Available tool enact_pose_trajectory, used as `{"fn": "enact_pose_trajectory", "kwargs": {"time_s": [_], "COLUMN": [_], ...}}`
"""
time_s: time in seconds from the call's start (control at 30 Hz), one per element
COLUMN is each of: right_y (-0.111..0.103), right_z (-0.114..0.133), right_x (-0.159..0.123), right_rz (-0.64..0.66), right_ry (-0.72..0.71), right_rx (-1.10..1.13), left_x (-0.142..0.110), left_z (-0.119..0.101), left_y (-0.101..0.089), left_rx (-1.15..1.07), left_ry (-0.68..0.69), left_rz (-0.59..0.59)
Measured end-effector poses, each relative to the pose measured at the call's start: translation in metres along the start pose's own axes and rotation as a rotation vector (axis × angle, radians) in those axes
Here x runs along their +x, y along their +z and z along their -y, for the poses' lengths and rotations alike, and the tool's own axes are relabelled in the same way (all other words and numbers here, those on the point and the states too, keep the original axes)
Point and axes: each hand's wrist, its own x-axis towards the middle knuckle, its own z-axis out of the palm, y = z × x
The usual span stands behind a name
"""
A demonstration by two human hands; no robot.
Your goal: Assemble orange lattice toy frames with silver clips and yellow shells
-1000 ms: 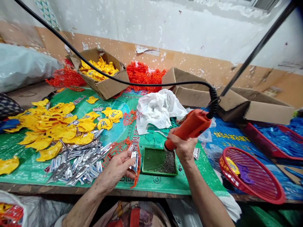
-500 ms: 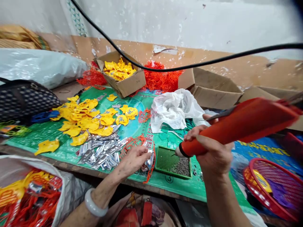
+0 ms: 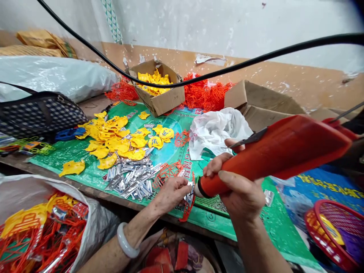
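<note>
My right hand (image 3: pixel 241 189) is wrapped round the body of a red electric screwdriver (image 3: pixel 264 151), which slants down to the left. Its pale nose meets the orange-red plastic piece (image 3: pixel 188 209) at my left hand (image 3: pixel 172 193). Pinched in the left fingers is this piece, with a silvery part (image 3: pixel 190 194) on it. Behind the screwdriver lies a green mesh tray (image 3: pixel 210 204) of small metal bits, partly hidden. Silvery metal strips (image 3: pixel 132 178) are heaped left of my left hand, beside a pile of yellow plastic pieces (image 3: pixel 113 138).
A cardboard box (image 3: pixel 167 102) of yellow pieces stands at the back, near orange-red frames (image 3: pixel 207 94). White cloth (image 3: pixel 218 129) lies mid-table. At lower left is an open white sack (image 3: pixel 93 212); a red basket (image 3: pixel 321 235) sits right. A black cable (image 3: pixel 241 60) hangs across.
My right hand has brought the screwdriver left and down, from over the green tray to the piece in my left hand. The view has turned slightly left.
</note>
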Motion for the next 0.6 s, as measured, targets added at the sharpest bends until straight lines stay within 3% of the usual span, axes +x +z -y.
{"fn": "enact_pose_trajectory", "kwargs": {"time_s": [0.6], "right_y": [-0.0046], "right_z": [-0.0103], "right_x": [-0.0055], "right_rz": [0.048], "right_ry": [0.052], "right_rx": [-0.085], "left_x": [-0.0002], "left_z": [0.0032], "left_y": [0.0048], "left_rx": [-0.045], "left_ry": [0.020], "left_rz": [-0.041]}}
